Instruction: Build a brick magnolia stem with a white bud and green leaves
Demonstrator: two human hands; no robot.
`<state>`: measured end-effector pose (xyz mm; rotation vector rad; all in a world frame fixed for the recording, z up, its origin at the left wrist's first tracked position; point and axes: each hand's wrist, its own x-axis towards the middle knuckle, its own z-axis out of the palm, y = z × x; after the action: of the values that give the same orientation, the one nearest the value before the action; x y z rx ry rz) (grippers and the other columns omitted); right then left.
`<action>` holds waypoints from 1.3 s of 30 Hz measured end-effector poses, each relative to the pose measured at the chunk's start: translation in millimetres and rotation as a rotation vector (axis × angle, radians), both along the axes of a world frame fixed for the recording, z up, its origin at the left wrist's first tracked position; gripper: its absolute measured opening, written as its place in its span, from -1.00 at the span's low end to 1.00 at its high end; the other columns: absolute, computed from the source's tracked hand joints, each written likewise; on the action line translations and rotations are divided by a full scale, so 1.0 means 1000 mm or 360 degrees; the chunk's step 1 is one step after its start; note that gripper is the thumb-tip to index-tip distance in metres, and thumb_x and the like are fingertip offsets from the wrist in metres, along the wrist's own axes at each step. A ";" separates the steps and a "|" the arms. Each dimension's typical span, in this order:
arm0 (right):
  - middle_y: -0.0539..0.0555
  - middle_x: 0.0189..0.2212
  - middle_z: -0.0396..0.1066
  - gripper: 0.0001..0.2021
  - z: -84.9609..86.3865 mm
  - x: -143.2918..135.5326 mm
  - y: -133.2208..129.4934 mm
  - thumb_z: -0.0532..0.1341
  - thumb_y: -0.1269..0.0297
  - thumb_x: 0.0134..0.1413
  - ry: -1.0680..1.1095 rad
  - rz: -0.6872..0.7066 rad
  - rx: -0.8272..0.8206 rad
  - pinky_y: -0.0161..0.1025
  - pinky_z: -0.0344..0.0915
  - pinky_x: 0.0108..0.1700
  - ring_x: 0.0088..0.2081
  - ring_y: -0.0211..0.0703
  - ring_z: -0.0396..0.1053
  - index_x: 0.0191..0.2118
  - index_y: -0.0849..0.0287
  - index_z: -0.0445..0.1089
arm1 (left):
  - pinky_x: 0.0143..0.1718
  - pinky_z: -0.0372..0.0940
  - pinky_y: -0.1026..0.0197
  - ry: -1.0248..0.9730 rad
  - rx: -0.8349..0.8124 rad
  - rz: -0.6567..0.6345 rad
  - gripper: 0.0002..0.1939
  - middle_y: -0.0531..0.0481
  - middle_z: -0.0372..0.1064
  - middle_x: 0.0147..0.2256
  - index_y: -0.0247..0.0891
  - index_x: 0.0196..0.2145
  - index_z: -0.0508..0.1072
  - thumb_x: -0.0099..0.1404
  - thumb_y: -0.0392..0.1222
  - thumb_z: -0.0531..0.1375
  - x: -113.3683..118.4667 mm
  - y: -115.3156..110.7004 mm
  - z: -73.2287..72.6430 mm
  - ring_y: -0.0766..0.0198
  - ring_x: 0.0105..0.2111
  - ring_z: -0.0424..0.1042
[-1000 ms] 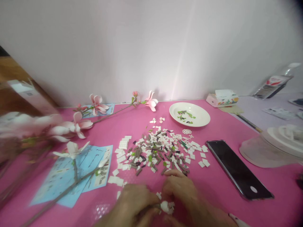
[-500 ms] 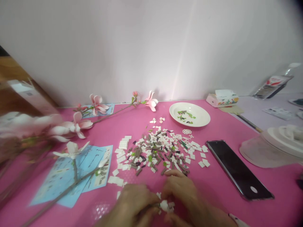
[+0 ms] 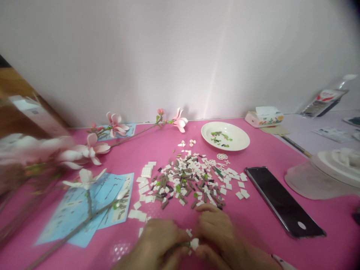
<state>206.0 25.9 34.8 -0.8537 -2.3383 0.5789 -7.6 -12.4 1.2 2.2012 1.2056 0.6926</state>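
White piece (image 3: 194,244), just one, pinched between two hands (image 3: 161,234) (image 3: 216,228), one black phone (image 3: 282,200), one plate (image 3: 239,139).

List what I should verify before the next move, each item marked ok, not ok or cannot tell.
1. Small rounded white piece held at the fingertips of the left hand: ok.
2. Grip of the right hand on that piece: cannot tell, contact is blurred.
3. Loose heap of small white, brown and green pieces near the hands: ok, just beyond them.
4. Pale blue printed paper sheets fully uncovered: not ok, a thin brown branch with a white flower crosses over them.
5. Black rectangular phone clear of both hands: ok, off to the right.
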 end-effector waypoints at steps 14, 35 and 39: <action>-0.03 -0.49 0.41 -0.77 -0.003 0.001 0.000 0.00 0.29 0.30 0.0059 0.0047 0.0161 -0.25 0.24 0.09 -0.39 -0.25 0.40 -0.35 0.14 0.34 | -0.26 0.29 0.25 -0.0056 0.0089 0.0002 -0.83 0.08 0.51 -0.32 -0.06 -0.12 0.41 0.33 -0.21 0.15 0.001 0.000 0.000 0.24 -0.33 0.45; 0.03 -0.43 0.38 -0.76 -0.005 0.004 0.001 0.05 0.13 0.25 0.0078 0.0051 0.0013 -0.21 0.34 -0.06 -0.31 -0.17 0.35 -0.29 0.18 0.33 | -0.27 0.35 0.30 -0.0090 0.0154 0.0104 -0.84 0.13 0.53 -0.32 -0.02 -0.15 0.41 0.30 -0.20 0.18 0.002 -0.001 -0.002 0.28 -0.35 0.48; 0.00 -0.49 0.35 -0.77 -0.004 0.002 0.003 0.01 0.23 0.27 0.0058 0.0095 0.0064 -0.18 0.29 0.03 -0.37 -0.22 0.33 -0.36 0.18 0.31 | -0.25 0.36 0.33 -0.0112 0.0151 0.0102 -0.82 0.16 0.54 -0.30 0.00 -0.15 0.40 0.29 -0.21 0.19 0.002 -0.001 -0.001 0.30 -0.33 0.49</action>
<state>207.7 28.6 30.6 -0.7510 -2.3414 0.5653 -5.8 -13.2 0.6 2.2030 1.2358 0.8623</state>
